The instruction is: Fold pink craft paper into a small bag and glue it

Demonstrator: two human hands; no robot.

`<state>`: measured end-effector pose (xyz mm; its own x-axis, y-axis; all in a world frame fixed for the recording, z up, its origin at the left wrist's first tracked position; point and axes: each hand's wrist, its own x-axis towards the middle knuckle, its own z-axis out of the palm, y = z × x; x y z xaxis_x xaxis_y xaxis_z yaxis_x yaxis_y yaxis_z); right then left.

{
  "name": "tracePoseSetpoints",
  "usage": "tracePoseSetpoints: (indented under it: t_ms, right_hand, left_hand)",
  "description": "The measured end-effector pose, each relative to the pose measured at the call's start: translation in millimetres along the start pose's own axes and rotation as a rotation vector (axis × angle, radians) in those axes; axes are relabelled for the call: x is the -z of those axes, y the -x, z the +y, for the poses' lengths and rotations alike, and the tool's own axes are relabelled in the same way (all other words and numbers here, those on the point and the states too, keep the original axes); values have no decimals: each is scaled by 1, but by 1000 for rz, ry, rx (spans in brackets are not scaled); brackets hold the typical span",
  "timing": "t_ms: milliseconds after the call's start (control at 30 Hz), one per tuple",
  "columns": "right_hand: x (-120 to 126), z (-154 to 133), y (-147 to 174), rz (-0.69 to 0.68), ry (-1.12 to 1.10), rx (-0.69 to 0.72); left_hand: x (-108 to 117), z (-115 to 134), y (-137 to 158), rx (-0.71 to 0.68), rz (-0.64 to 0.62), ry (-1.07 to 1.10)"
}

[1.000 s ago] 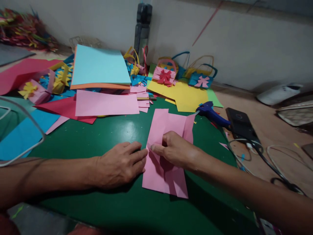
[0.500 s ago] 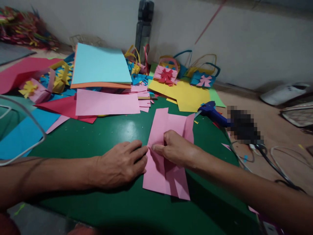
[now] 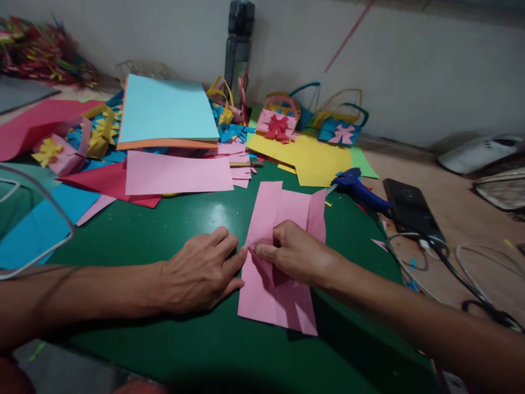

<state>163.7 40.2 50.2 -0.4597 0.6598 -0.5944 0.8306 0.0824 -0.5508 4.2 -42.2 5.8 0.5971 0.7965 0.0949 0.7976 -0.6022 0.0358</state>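
Note:
A creased sheet of pink paper (image 3: 258,295) lies on the green table, with fold lines along its length and its right side lifting up. My right hand (image 3: 301,254) is closed on it near the middle; the thumb presses at the left part and the other fingers curl in, partly hidden. To the left, my left hand (image 3: 205,271) rests on the table with its fingers apart. One fingertip touches the paper's left edge, close to the right thumb.
Behind lie a pink strip (image 3: 178,172), light blue sheets (image 3: 168,109) and yellow paper (image 3: 320,158). Small paper bags with bows, like the pink one (image 3: 276,120), stand by the wall. At right are a blue glue gun (image 3: 361,189), a phone (image 3: 412,208) and cables (image 3: 463,273).
My left hand's fingers have spread a little and drawn slightly back from the paper's edge. My right hand and the pink paper stay nearly in place.

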Motion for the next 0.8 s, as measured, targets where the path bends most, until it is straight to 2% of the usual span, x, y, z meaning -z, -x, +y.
tracePoseSetpoints:
  t_ms: [433,800]
  right_hand:
    - [-1,0,-2,-36,19,-13]
    - [0,-7,2,11,197,-25]
  left_hand:
    - [-4,-4,-1,-76,38,-14]
    - [-5,-5,-1,-167,93,-29]
